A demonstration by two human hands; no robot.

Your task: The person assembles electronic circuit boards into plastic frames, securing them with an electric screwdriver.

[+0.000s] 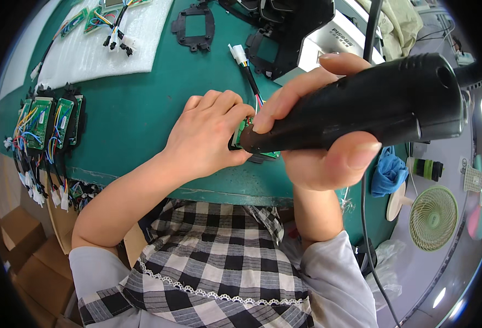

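Shows a green worktop from above. At centre, near the front edge: a green circuit board, lying on the worktop and largely hidden. Around its left side, gripping: the left hand, with fingers bent and thumb on the near side. Within the right hand, clasped firmly: a thick black handheld tool, tilted, with the narrow end over the board; contact at its tip impossible to tell. Behind the board, running away from it: a wire bundle in a black sleeve, ending in a white connector.

Farther back: two black frames with rectangular openings, the right one beside a silver-and-black device. At upper left, on a white foam sheet: further wired boards. At left, standing in a row near the edge: board assemblies, with coloured leads and plugs hanging over the side.

At right: a crumpled blue cloth, near a pale green fan. At the bottom: a black-and-white checked apron. At lower left: cardboard boxes.
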